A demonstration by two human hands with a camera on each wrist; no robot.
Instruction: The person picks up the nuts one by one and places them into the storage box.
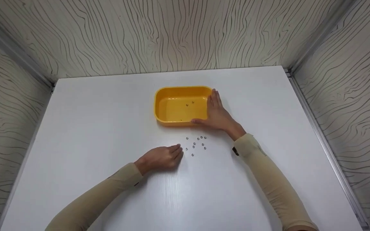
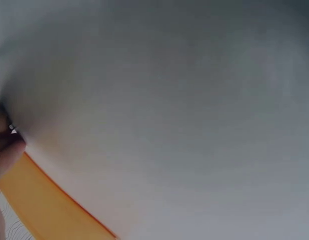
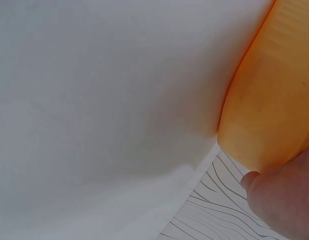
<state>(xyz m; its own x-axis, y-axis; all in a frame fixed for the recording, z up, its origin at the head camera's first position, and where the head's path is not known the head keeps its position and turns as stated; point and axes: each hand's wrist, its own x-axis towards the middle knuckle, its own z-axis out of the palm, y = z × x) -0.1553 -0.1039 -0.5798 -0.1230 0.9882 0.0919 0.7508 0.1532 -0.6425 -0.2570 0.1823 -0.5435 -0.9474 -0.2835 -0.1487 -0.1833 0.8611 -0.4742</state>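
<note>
A yellow plastic bin [image 1: 169,123] stands on the white table with a few small metal nuts [image 1: 187,105] on its floor. My right hand [image 1: 218,117] rests against the bin's right end, fingers mostly straight along that side and thumb across the front rim. In front of the bin lie several loose small nuts [image 1: 194,143], spread on the table. Just left of them, my left hand [image 1: 164,158] is low over the table with its fingertips together. The left wrist view shows a tiny shiny nut [image 2: 12,127] pinched between finger and thumb.
The white table [image 1: 101,112] reaches back to a wall [image 1: 185,35] with a wood-grain line pattern. Similar panels and metal rails [image 1: 329,154] border the sides. Long beige sleeves [image 1: 268,179] cover both forearms.
</note>
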